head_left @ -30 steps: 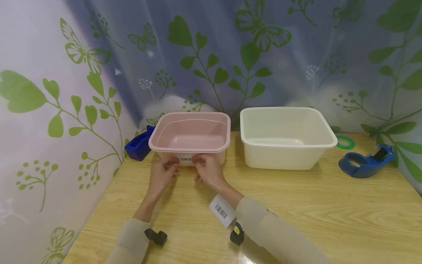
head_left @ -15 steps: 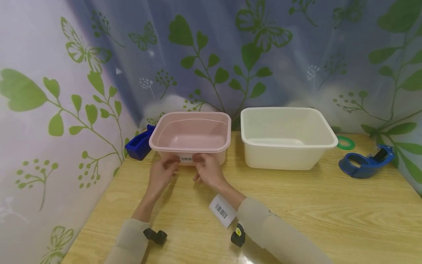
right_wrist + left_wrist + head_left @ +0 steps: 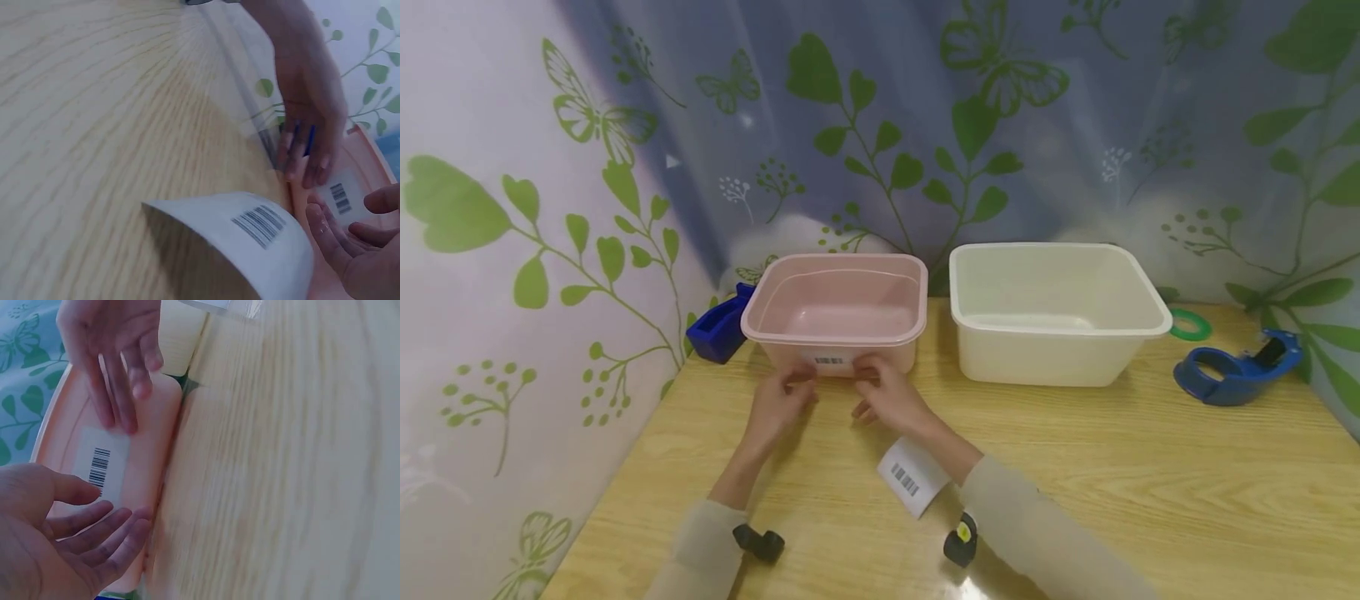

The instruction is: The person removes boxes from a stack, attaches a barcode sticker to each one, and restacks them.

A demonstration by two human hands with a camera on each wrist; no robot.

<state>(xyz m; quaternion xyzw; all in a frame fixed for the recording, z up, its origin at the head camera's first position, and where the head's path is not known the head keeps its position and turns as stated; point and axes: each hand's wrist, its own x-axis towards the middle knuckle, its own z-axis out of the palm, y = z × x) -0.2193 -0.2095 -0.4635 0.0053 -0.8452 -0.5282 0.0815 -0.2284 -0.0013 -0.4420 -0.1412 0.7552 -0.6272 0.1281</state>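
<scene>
A pink plastic bin [image 3: 833, 340] stands at the back left of the table, with a white barcode label [image 3: 829, 361] stuck flat on its front wall. My left hand [image 3: 778, 406] is just in front of the label's left end, fingers loosely bent and thumb apart. Beside the label's other end, my right hand [image 3: 897, 402] has its fingertips at the bin wall. Neither palm holds anything in the left wrist view, where the barcode [image 3: 100, 467] shows between the hands. A second barcode label [image 3: 912, 477], curled upward, lies on the table under my right forearm.
A larger white bin [image 3: 1041, 358] stands right of the pink one. Farther right are a green tape ring [image 3: 1189, 325] and a blue tape dispenser [image 3: 1232, 375]. A blue open-topped holder [image 3: 718, 333] sits at the left, by the patterned curtain [image 3: 880, 125].
Both hands have drawn slightly back from the label, and the right has shifted a little to the right. More of the label on the pink bin shows.
</scene>
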